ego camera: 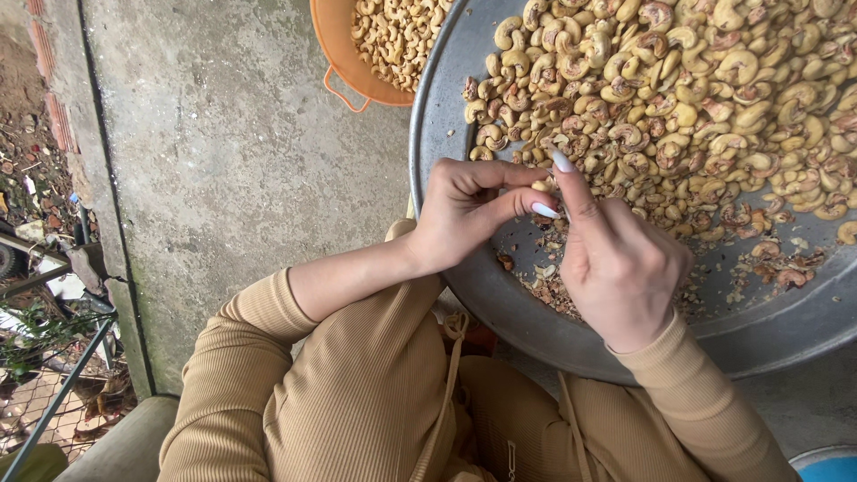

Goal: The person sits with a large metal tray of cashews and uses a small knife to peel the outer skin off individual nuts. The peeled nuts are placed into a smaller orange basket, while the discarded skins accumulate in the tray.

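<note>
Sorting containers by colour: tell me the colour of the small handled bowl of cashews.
Orange; the handled bowl shows at the top of the head view.

The cashew heap [678,98] filled the far half of the metal basin [786,330], blocking passage there. The near basin floor, strewn only with husk scraps [553,290], lay passable. Left, bare concrete floor [232,152] stood open beside the orange bowl [337,54].

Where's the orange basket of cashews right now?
The orange basket sits at the top of the head view, on the concrete floor, just left of the big metal pan and above the left hand.
</note>
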